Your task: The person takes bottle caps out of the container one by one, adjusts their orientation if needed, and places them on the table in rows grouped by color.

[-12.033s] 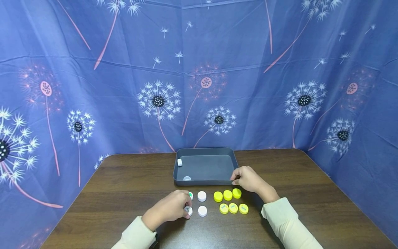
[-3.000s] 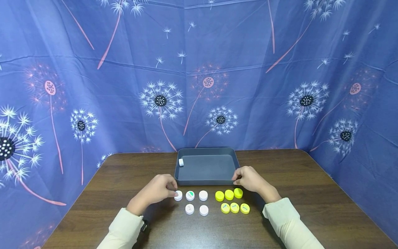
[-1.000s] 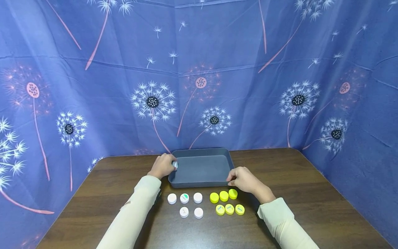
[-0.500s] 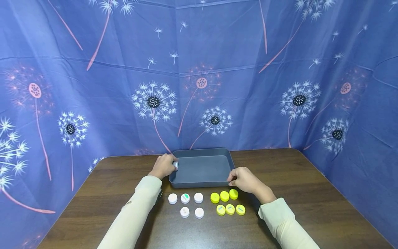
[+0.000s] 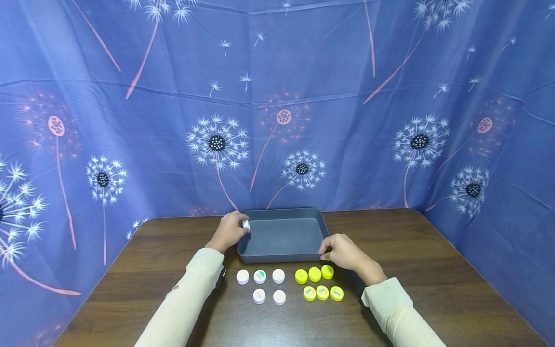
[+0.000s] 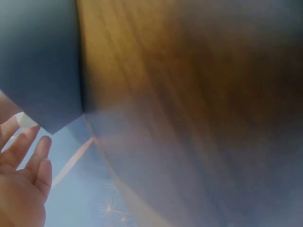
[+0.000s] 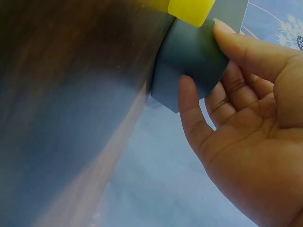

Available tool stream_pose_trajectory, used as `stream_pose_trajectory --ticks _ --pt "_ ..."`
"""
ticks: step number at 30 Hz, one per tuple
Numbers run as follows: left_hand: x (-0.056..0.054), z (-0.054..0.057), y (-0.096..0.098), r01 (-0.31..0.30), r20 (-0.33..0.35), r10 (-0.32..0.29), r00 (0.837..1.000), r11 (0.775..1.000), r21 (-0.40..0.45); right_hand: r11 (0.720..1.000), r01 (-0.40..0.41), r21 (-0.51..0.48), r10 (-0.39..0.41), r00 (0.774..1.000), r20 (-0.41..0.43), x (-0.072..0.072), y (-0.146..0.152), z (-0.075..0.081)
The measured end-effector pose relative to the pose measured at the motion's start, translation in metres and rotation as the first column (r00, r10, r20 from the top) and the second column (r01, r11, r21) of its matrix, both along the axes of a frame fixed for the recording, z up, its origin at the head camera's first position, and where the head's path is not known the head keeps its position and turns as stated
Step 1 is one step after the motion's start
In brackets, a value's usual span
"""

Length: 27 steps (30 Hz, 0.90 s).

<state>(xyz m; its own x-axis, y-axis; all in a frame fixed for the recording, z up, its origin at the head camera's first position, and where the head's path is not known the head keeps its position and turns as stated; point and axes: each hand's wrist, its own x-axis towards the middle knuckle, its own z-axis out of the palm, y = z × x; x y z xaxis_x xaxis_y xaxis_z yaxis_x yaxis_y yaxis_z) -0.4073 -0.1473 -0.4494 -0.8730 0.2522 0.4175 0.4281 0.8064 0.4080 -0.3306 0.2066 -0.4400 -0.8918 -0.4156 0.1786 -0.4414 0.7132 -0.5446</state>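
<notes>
In the head view a dark grey tray (image 5: 284,236) lies at the back of the table. My left hand (image 5: 227,232) is at its left wall and pinches a white bottle cap (image 5: 246,225) between thumb and fingers; in the left wrist view this cap (image 6: 26,120) shows only partly behind the tray corner. My right hand (image 5: 344,250) grips the tray's front right corner, thumb and fingers on either side of the wall. In front of the tray sit several white bottle caps, one with a green mark (image 5: 259,277), and two rows of yellow bottle caps (image 5: 314,274).
The yellow caps' back row lies close below my right hand. A brown wooden table (image 5: 143,270) carries everything, and a blue dandelion-print cloth (image 5: 347,120) hangs right behind its far edge.
Since 3 s ago, my left hand has moved from the leftmost front white cap to the cap in the tray and taken hold of it. A clear-looking cap inside the tray 12 s ago is gone from there.
</notes>
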Motion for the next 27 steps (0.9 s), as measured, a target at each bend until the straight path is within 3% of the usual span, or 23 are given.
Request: stream_pose_trajectory --ticks 10,15,20,27 --pt "0.02 0.01 -0.009 0.04 -0.062 -0.027 0.998 0.975 0.22 1.0 -0.009 -0.011 0.009 1.0 -0.001 0.002 -0.002 0.001" --pt "0.032 0.013 -0.014 0.088 -0.109 -0.061 0.992 0.96 0.266 1.0 -0.007 -0.015 0.007 1.0 -0.001 0.003 -0.003 0.001" --pt "0.043 0.018 -0.015 0.109 -0.101 -0.082 0.991 0.949 0.295 1.0 0.008 -0.005 -0.008 1.0 0.008 0.003 -0.002 0.001" --pt "0.067 0.022 -0.018 0.116 -0.145 -0.071 0.987 0.938 0.327 1.0 0.006 -0.013 -0.006 1.0 0.003 0.002 -0.002 0.0"
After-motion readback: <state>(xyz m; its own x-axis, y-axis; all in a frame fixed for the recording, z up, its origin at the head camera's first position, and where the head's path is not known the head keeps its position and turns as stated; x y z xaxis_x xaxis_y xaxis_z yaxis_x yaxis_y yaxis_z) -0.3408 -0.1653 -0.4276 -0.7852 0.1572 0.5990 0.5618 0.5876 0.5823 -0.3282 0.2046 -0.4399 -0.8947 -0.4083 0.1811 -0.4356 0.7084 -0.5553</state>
